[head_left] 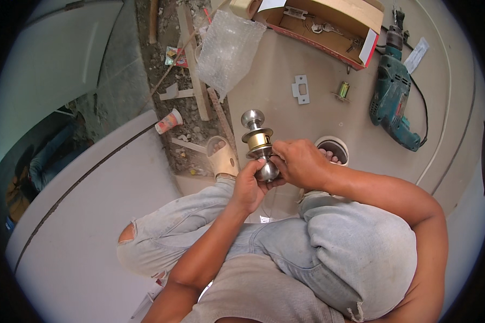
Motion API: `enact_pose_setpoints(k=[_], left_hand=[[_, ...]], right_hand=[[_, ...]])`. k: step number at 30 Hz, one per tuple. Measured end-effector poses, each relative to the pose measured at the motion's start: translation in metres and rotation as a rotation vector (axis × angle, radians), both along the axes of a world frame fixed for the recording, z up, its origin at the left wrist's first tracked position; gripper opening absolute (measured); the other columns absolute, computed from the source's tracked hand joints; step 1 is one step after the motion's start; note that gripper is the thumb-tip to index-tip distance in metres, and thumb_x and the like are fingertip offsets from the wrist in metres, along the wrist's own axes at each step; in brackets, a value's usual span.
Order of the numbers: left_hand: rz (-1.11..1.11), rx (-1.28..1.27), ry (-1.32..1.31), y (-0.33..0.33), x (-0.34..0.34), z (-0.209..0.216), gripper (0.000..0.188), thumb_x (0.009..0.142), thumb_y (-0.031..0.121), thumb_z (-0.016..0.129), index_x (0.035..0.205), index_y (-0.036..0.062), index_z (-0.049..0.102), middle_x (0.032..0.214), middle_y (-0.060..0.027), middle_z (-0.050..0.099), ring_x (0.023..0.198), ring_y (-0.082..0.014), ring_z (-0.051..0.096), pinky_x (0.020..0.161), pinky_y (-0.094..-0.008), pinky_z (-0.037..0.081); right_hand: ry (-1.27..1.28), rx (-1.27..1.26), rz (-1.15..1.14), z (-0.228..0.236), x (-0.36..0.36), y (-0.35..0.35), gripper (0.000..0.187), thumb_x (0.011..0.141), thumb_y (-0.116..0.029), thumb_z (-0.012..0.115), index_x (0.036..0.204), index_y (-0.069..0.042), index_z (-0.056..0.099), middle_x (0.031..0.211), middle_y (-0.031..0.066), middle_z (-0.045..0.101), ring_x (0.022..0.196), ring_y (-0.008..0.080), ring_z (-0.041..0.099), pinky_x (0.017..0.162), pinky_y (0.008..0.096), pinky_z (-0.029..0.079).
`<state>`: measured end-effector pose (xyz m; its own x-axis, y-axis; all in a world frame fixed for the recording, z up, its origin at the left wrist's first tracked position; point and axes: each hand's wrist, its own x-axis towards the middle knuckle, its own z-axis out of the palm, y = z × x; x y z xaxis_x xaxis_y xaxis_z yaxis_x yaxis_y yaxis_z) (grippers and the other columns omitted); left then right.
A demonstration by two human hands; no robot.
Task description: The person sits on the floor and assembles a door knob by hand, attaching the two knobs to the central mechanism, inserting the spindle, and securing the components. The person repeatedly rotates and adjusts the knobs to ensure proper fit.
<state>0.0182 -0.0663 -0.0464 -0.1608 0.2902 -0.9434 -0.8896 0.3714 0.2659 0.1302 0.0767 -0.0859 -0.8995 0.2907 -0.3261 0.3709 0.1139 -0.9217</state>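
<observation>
A round doorknob lock set point(261, 141), silver with a brass-coloured middle, is held up in front of me, tilted slightly. My left hand point(249, 185) wraps its fingers and thumb round the nearer knob. My right hand point(302, 161) is closed against the right side of the lock, its fingertips at the lower rose and neck. Whether those fingertips pinch some small part is hidden. On the floor beyond lies a flat metal strike plate point(300, 89) with a square hole.
An opened cardboard box point(328, 40) holds small metal parts at the far side. A teal power drill point(393, 97) lies on the right, near a small battery-like cylinder point(344, 89). Bubble wrap point(229, 51), wood strips point(194, 64) and a paper cup point(168, 121) lie left among rubble.
</observation>
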Motion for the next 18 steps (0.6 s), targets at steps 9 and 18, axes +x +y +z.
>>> enact_pose_setpoints(k=[9, 18], left_hand=[[-0.182, -0.029, 0.061, 0.013, -0.012, 0.004, 0.035, 0.096, 0.017, 0.05, 0.129, 0.0074, 0.046, 0.119, -0.0112, 0.061, 0.106, -0.0252, 0.066, 0.091, -0.0495, 0.06], [-0.223, -0.021, 0.177, -0.002, -0.023, -0.015, 0.034, 0.088, 0.005, 0.057, 0.121, 0.007, 0.05, 0.107, -0.0062, 0.06, 0.094, -0.017, 0.062, 0.084, -0.0337, 0.054]], right_hand=[[0.052, 0.012, -0.04, -0.001, 0.003, -0.002, 0.017, 0.088, -0.016, 0.067, 0.09, -0.001, 0.059, 0.073, 0.0234, 0.065, 0.072, 0.0458, 0.065, 0.066, 0.0537, 0.051], [0.034, 0.025, -0.05, -0.003, 0.002, -0.005, 0.016, 0.087, -0.014, 0.069, 0.088, -0.002, 0.058, 0.074, 0.023, 0.064, 0.073, 0.0454, 0.064, 0.065, 0.0513, 0.051]])
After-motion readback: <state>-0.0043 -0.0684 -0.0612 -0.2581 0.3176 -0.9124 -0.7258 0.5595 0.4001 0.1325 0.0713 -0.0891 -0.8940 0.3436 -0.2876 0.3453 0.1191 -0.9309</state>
